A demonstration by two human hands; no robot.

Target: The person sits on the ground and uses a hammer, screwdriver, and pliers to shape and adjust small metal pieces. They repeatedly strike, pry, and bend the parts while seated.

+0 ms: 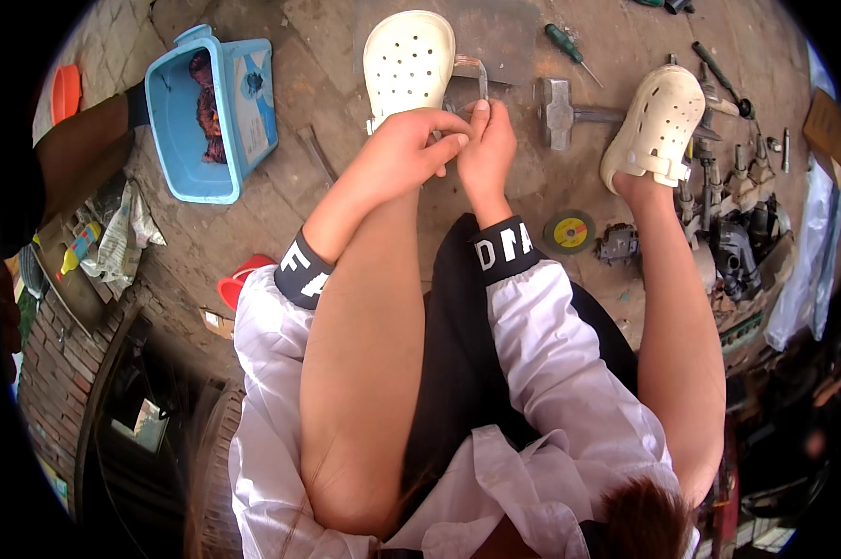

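A thin bent metal rod point(483, 81) rises from the closed fingertips of my right hand point(491, 154), its far end turned left toward the cream clog point(409, 61) on my left foot. Close beside it, my left hand point(411, 149) has its fingers curled and pressed together against the right hand's fingers. Whatever sits between the left fingertips is hidden. Beneath the rod lies a dark flat metal sheet point(513, 42) on the ground. Just right of my right hand rests a heavy hammer point(557, 114).
A green-handled screwdriver point(569, 48) lies beyond the hammer, with a cutting disc point(569, 231) nearer me. Metal parts point(737, 252) crowd the right, around my other clog point(658, 121). On the left stands a blue basket point(192, 182), with another person's arm point(89, 140) beside it.
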